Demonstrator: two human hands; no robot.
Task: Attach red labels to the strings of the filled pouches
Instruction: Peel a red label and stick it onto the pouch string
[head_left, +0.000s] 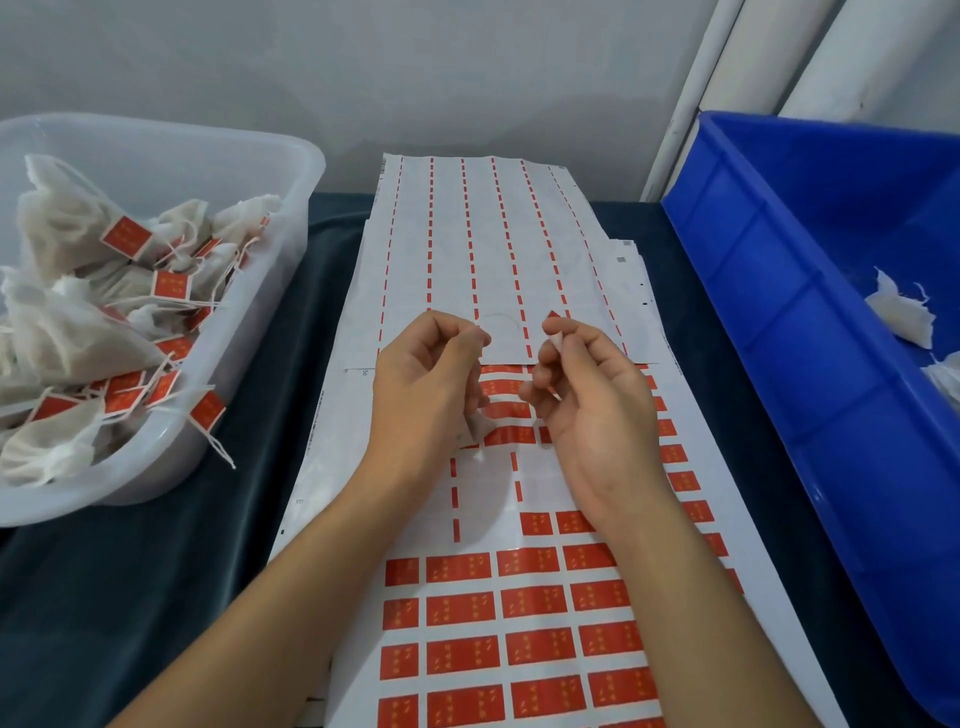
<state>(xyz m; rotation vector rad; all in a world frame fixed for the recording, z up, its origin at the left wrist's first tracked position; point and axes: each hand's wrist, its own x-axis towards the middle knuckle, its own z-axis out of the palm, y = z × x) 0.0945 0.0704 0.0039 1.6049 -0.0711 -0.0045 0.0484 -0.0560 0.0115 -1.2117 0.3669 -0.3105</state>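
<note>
Dark cloth under label sheets (519, 623); left hand (431, 384) pinches string (498, 318), right hand (587, 395) pinches a label (554, 335)

- Your surface (249, 519) is covered with a dark blue-green cloth, showing bare on both sides of the label sheets.
- The label sheets (519, 623) lie flat down the middle of it; take them as your landmark. The near sheet holds rows of red labels, and a peeled sheet (493, 249) with only red dashes overlaps its far end.
- Left of the sheets sits a clear plastic tub (291, 171), its near wall touching the cloth, filled with white pouches carrying red tags.
- One string (221, 449) hangs over the tub's rim onto the cloth, just left of the sheets.
- Right of the sheets stands a blue crate (779, 322), close beside their edge.
</note>
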